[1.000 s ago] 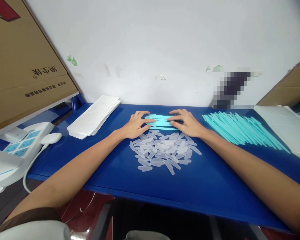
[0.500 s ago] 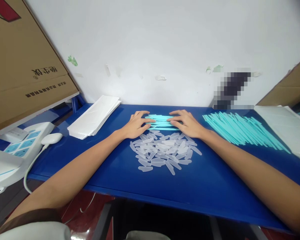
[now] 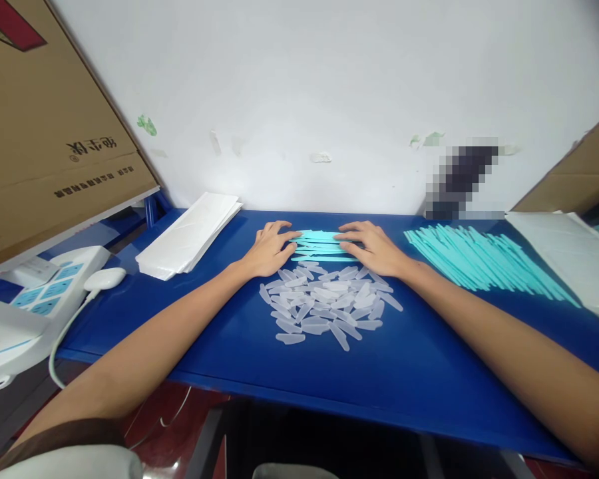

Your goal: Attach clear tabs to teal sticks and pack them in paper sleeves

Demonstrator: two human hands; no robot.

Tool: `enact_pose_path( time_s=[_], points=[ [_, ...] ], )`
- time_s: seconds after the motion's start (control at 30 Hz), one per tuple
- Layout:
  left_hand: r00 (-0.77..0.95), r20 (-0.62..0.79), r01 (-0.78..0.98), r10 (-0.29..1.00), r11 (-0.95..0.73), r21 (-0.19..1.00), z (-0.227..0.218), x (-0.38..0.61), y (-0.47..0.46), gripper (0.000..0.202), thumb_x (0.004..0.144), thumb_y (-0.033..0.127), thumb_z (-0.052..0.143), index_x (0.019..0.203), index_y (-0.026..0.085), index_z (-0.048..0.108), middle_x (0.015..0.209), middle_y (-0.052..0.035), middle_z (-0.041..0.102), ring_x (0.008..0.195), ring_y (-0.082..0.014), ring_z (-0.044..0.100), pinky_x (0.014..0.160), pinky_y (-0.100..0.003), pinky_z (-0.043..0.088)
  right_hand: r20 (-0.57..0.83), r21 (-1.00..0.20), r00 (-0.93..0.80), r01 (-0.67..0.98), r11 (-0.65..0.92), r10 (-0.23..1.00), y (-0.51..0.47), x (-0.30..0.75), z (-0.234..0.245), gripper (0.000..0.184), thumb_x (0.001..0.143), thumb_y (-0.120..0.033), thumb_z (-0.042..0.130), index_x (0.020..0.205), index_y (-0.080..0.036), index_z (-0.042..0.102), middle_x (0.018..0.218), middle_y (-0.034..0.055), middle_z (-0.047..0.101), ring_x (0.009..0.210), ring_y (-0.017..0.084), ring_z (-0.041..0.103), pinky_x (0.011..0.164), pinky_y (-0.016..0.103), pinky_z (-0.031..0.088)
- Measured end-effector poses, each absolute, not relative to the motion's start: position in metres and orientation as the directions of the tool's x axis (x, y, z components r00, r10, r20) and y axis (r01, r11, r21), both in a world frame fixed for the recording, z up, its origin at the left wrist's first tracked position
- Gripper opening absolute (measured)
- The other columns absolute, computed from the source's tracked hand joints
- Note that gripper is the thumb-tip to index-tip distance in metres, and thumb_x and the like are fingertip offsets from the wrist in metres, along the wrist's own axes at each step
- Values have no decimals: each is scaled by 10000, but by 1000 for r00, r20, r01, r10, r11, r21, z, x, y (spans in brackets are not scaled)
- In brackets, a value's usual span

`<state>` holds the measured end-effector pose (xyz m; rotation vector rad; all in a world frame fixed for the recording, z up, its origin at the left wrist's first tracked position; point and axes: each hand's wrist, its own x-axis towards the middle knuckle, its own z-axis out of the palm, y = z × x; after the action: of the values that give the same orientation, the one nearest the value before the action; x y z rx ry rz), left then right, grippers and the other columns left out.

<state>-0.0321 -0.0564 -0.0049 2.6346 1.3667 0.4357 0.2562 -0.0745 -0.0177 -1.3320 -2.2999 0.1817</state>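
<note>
A small row of slim turquoise plastic sticks [image 3: 320, 245] lies side by side on the blue table, pointing left and right. My left hand [image 3: 270, 249] is at the row's left end, thumb and fingers apart, its fingertips at the stick ends. At the other end, my right hand [image 3: 374, 247] has its fingers spread, with index finger and thumb resting on the sticks. Just in front of the row is a loose heap of frosted, translucent blade-shaped plastic pieces [image 3: 324, 303]; neither hand holds any of them.
More turquoise sticks [image 3: 484, 259] lie in a big slanted pile to the right, beside a pale plastic sheet [image 3: 574, 256]. White flat packets [image 3: 187, 236] are stacked at the left. A power strip [image 3: 62, 299] with a white cable and a large cardboard box [image 3: 54, 126] stand farther left.
My left fingers have drawn back slightly to the left, baring more of the stick ends. My right hand stays almost where it was, and the heap has not moved.
</note>
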Motion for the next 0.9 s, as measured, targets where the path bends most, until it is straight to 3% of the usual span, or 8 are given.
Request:
enact_pose_path(
  time_s=[0.33,0.6,0.9],
  points=[
    [551,170,776,817,-576,256,-3,-32,-59,525,1022,414,305,1450,242,555,1523,-144,413,1398,-369,340,1104,-625,317,331,-341,-405,791,509,852,-75,255,-17,460,989,-461,427,1243,-233,736,1405,108,605,1289,344,509,1069,599,363],
    [566,192,755,802,-597,270,-3,-32,-58,489,1017,414,330,1386,255,608,1487,-128,450,1376,-358,366,1114,-610,317,329,-409,-387,764,499,862,-76,256,-15,396,970,-482,467,1119,-267,765,1376,83,619,1276,337,516,1063,589,360],
    [528,181,787,829,-559,262,-4,-32,-59,545,1026,460,291,1479,239,499,1509,-148,424,1397,-368,338,1114,-626,305,322,-388,-344,802,454,882,-74,256,-17,481,1007,-459,356,1303,-278,689,1431,81,587,1305,352,492,1067,616,343]
  ],
)
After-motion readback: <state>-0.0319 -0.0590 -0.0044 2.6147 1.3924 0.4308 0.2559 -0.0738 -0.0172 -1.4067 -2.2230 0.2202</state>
